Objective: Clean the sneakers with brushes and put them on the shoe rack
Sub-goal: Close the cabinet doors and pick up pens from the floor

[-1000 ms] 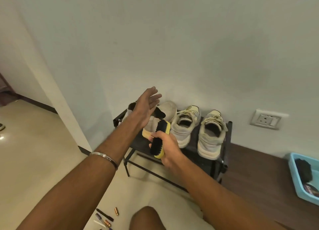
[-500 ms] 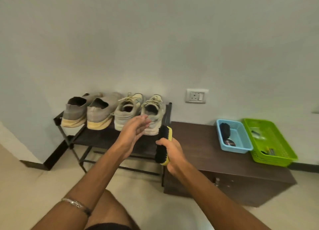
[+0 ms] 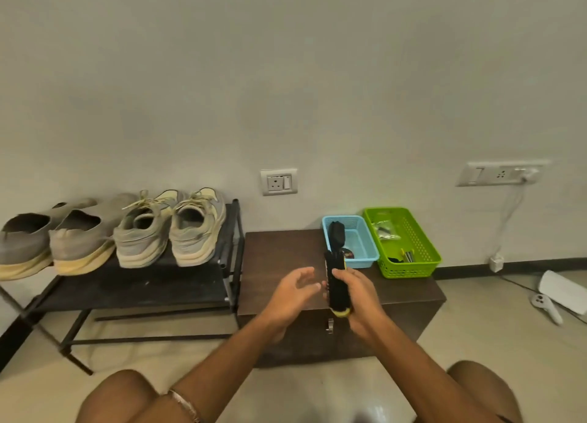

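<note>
Black-bristled brush gripped in right hand; left hand open beside it. Sneakers racked; probably brush goes to blue basket beyond the grip.

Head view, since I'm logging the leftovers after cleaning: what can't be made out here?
- Leftmost grey slip-on sneaker: its heel end is cut off by the left frame edge.
- Small items in the green plastic basket: too small to identify.
- Black-bristled brush with yellow back: its back is hidden behind the right hand.
- Left hand: fingers motion-blurred.
</note>
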